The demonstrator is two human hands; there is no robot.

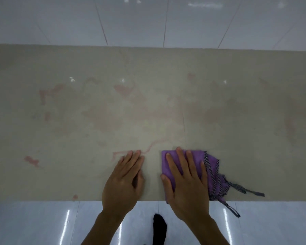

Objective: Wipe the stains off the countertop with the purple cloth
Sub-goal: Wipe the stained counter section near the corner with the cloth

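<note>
Beige stone, glossy, forms the desk point(237, 68) under our head camera; pale wall tiles point(131, 20) rise behind its far edge and white floor tiles point(34, 223) show below its near edge. We note the purple cloth point(173, 158), folded, lying flat at the near edge of the desk, right of centre, with a dark dotted trim point(209, 167) along its right side and a thin loop point(234, 210) hanging past the edge. Our right hand point(185, 184) lies palm-down on the cloth, fingers point(181, 156) spread and extended, pressing rather than gripping. Our left hand point(125, 181) rests palm-down on the bare desk just left of the cloth, apart from it, fingers straight and together, holding nothing. Pink stains point(124, 90) mark the surface: a thin wavy line point(152, 145) running from the left fingertips toward the centre, blotches at far left point(49, 92), a smear near the left front point(31, 160), a small spot point(75, 197) by the near edge, and fainter patches at right. A dark sock-covered foot point(159, 227) shows on the floor between our forearms.
</note>
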